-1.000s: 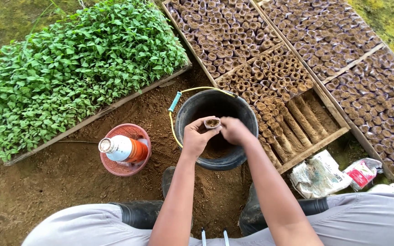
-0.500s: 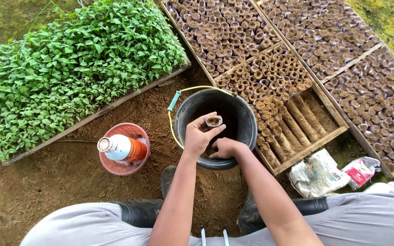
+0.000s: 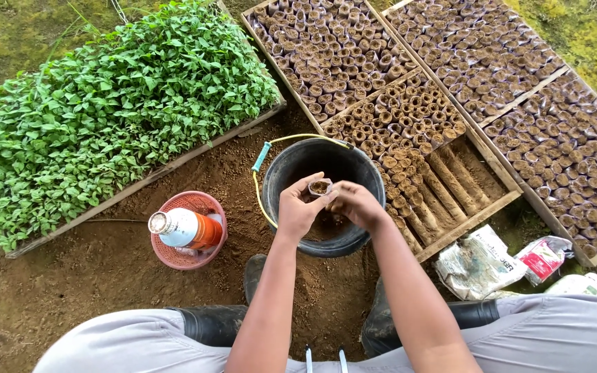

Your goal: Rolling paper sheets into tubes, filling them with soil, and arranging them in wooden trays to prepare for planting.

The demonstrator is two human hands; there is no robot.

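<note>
The left hand [image 3: 298, 207] and right hand [image 3: 355, 204] cover most of the small soil-filled cup [image 3: 320, 187], so only its rim shows. They also hide part of the black bucket [image 3: 291, 166] floor. The seedling trays [image 3: 513, 90] run off the upper right of the frame. The crumpled bags [image 3: 485, 262] at lower right carry print too small to make out.

Matt black plastic bucket [image 3: 323, 197] with yellow cord handle; just left of bucket, pink plastic mesh basket [image 3: 189, 231] and glossy bottle [image 3: 184, 228]. Right of bucket, rough wooden frame [image 3: 471, 221], crumpled glossy plastic bags [image 3: 502, 259]. Crumbly brown soil [image 3: 84, 276] around.
</note>
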